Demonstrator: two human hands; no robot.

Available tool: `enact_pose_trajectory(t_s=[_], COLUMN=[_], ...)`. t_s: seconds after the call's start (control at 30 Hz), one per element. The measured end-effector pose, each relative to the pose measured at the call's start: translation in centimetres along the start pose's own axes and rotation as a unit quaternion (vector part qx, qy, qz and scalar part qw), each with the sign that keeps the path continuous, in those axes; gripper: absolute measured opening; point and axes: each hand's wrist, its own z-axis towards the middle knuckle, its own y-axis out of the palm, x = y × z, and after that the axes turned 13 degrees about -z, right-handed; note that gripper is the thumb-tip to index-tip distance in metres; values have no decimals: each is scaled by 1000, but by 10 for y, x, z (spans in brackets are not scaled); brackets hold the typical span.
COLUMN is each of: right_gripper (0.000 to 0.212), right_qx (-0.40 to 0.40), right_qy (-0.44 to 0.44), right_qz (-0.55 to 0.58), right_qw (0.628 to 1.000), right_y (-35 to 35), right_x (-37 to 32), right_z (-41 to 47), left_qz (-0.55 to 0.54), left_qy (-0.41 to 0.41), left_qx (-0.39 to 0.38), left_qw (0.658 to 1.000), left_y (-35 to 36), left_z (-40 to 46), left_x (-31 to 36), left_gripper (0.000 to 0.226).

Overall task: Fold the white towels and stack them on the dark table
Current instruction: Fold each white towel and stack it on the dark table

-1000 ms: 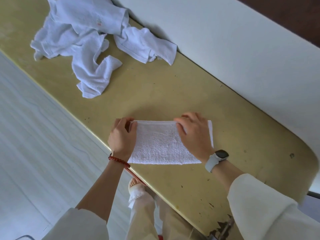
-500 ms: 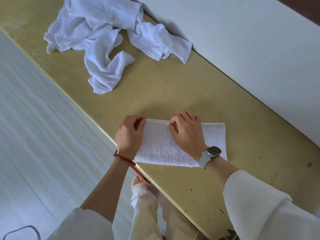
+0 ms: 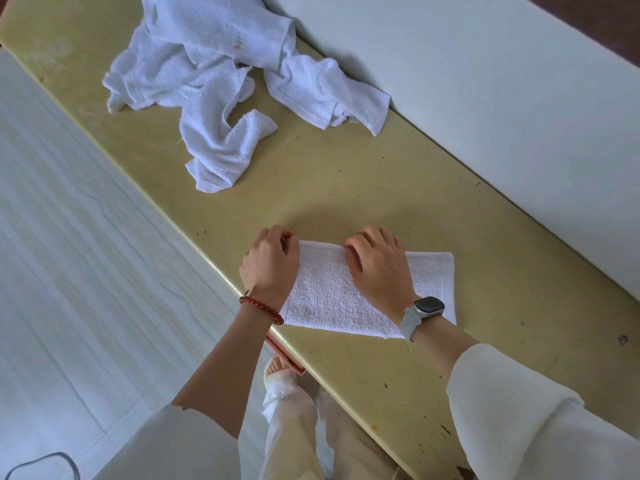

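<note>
A white towel, folded into a long strip, lies flat on the yellowish table near its front edge. My left hand pinches the strip's left end at the far corner. My right hand pinches the far edge near the strip's middle, covering part of it. The strip's right end lies bare on the table. A heap of several crumpled white towels sits at the far left of the table.
A pale wall or panel runs along the table's far side. Light floor lies to the left of the table edge. My legs and a foot stand below the front edge.
My right hand has slid left along the towel's far edge from the right part to the middle, baring the right end. The left hand kept its hold on the left end.
</note>
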Motion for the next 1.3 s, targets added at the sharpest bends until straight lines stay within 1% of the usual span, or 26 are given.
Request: enact_pose_trajectory(t_s=[0.07,0.13,0.17,0.2,0.23,0.3,0.37,0.43,0.5,0.6,0.7,0.77,0.83,0.9,1.03,1.07,1.13,1.23,1.3], right_gripper=[21,25,29,33,38,46,49,49,47,42,36,34,32,30,30,30,27,15,14], right_qx=[27,34,16,-16,-55,-118,-138,-133,-116,-68,-36,-29,-28,-34,-61,-72,-75,-51,-50], right_qy=[-12,-55,-77,-91,-93,-83,-79,-82,-88,-42,26,41,29,-2,-97,-112,-127,-190,-229], right_qz=[-10,-31,-50,-72,-92,-120,-135,-136,-112,-69,-65,-66,-77,-68,-17,-10,3,10,27], right_qw=[1000,997,996,993,990,982,978,978,983,994,997,997,996,997,993,991,989,980,972], right_y=[-5,-6,-5,-3,-1,4,7,5,4,-4,-15,-24,-31,-35,-38,-36,-34,-31,-27], right_x=[1,2,3,4,5,9,10,9,10,20,44,57,59,53,33,30,28,31,34], right_z=[-6,-15,-21,-27,-31,-36,-37,-36,-34,-34,-40,-47,-57,-68,-92,-96,-102,-108,-112], left_qz=[5,-1,-6,-6,7,55,95,121,153,202,249,269,278,270,214,195,142,43,13], left_qy=[-9,-19,-19,0,48,171,248,266,257,247,276,308,325,330,304,309,347,419,447], left_qx=[4,16,24,39,54,70,30,-24,-54,-78,-102,-107,-89,-46,41,59,86,68,30], left_qw=[1000,1000,999,999,997,981,964,956,953,945,923,906,900,903,927,929,923,905,894], left_y=[1,2,2,3,4,9,18,29,37,40,33,26,18,13,7,8,8,5,-1], left_z=[-1,-2,-3,-5,-9,-21,-37,-54,-64,-60,-41,-25,-10,0,3,-2,-20,-60,-85], left_x=[4,5,4,1,-3,-12,-20,-24,-28,-31,-31,-31,-30,-27,-20,-20,-23,-37,-51], left_gripper=[17,17,19,21,22,25,32,40,48,56,59,58,59,55,56,52,38,15,9])
